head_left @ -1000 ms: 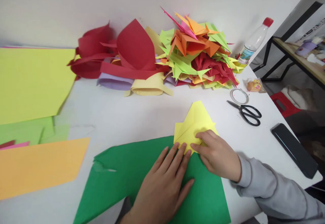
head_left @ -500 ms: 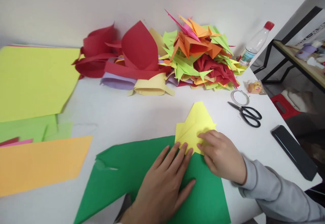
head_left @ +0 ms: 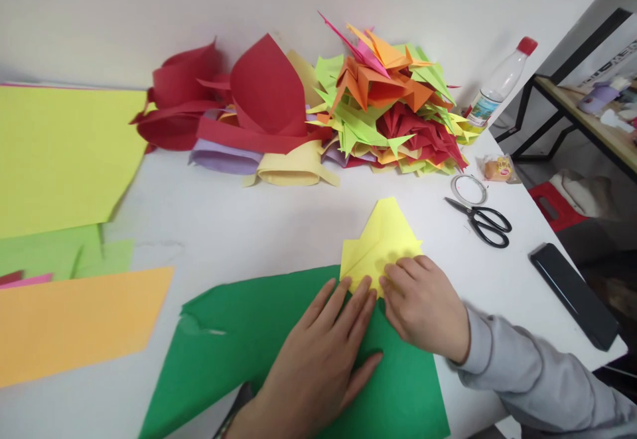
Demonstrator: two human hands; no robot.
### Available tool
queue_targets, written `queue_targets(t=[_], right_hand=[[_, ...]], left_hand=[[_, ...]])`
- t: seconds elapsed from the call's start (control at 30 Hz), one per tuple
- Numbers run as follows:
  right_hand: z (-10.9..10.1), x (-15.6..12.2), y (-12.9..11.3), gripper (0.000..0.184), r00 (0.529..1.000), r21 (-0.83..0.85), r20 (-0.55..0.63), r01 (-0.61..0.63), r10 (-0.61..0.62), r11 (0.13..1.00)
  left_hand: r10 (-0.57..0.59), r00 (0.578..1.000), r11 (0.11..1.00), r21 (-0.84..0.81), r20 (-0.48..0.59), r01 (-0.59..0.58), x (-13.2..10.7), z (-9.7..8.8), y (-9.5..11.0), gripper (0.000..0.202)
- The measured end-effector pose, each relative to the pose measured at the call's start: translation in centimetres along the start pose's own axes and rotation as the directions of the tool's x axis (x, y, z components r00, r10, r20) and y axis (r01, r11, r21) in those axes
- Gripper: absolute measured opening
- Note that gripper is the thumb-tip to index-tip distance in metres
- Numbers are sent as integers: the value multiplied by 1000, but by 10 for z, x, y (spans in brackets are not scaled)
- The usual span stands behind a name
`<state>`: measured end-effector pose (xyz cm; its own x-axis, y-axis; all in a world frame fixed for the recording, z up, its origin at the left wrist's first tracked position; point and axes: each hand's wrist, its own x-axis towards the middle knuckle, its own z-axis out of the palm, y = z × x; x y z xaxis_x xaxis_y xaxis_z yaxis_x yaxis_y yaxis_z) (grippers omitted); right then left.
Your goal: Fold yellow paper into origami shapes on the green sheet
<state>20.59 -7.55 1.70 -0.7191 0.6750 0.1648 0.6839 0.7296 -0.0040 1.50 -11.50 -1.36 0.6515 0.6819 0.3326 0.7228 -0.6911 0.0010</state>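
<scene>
A partly folded yellow paper (head_left: 381, 240) lies on the white table (head_left: 239, 220), its near edge over a large green sheet (head_left: 239, 346). My left hand (head_left: 323, 353) lies flat on the green sheet, fingers stretched out, with the fingertips touching the yellow paper's near edge. My right hand (head_left: 423, 306), in a grey sleeve, presses curled fingers onto the yellow paper's near right corner.
A heap of folded paper shapes (head_left: 388, 101) and curled red, purple and cream offcuts (head_left: 249, 114) lie by the wall. Yellow-green (head_left: 60, 154), light green and orange sheets (head_left: 74, 319) lie at left. Scissors (head_left: 482, 220), a tape ring (head_left: 468, 188), a bottle (head_left: 500, 81) and a black case (head_left: 572, 293) sit right.
Both hands have shifted slightly along the yellow paper's near edge, the right hand's fingers sliding left toward the left fingertips. The view wobbled a little.
</scene>
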Motion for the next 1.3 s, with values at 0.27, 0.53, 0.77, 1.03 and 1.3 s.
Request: queue_targets(t=[0.27, 0.53, 0.77, 1.03, 1.3], right_hand=[[-8, -5, 13, 18, 999, 14, 23, -22, 22, 1000], [3, -3, 5, 19, 999, 71, -50, -8, 12, 997], [-1, 2, 6, 12, 1000, 104, -6, -24, 25, 994], [0, 1, 7, 14, 1000, 90, 4, -28, 28, 996], [1, 0, 6, 17, 999, 90, -21, -23, 25, 996]], left_hand=[[32, 999, 999, 40, -33, -31, -1, 1, 4, 56], [40, 999, 999, 22, 3, -40, -2, 1, 0, 59], [-35, 998, 999, 33, -55, 37, -9, 4, 5, 62], [-132, 987, 988, 68, -90, 138, -12, 8, 12, 60], [-174, 982, 982, 60, -74, 178, -13, 8, 13, 56]])
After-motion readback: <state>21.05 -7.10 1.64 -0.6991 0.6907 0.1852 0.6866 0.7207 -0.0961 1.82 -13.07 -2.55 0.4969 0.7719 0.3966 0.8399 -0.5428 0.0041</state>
